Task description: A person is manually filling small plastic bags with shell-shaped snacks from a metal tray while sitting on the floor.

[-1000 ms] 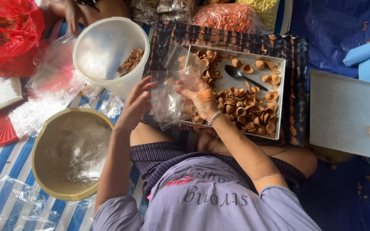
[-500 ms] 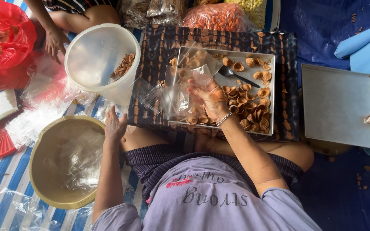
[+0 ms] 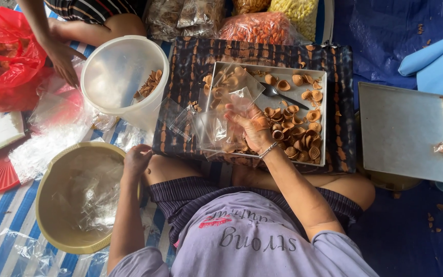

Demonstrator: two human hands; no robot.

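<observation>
— Nearest first: your left hand (image 3: 137, 159), loosely curled, rests on the tan basin (image 3: 44, 205) rim, left of the metal tray (image 3: 320, 118).

— And over that tray?

— Your right hand (image 3: 252, 128) pinches clear bags (image 3: 221, 123). Held one-handed, they may slip and scatter snacks (image 3: 298, 138).

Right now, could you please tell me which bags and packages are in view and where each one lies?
Clear plastic bag: held in the right hand, over the tray.
Red plastic bag: far left, crumpled.
Orange snack bag: top centre.
Yellow snack bag: top, beside the orange.
Brownish clear bags: top, left of the orange.
</observation>
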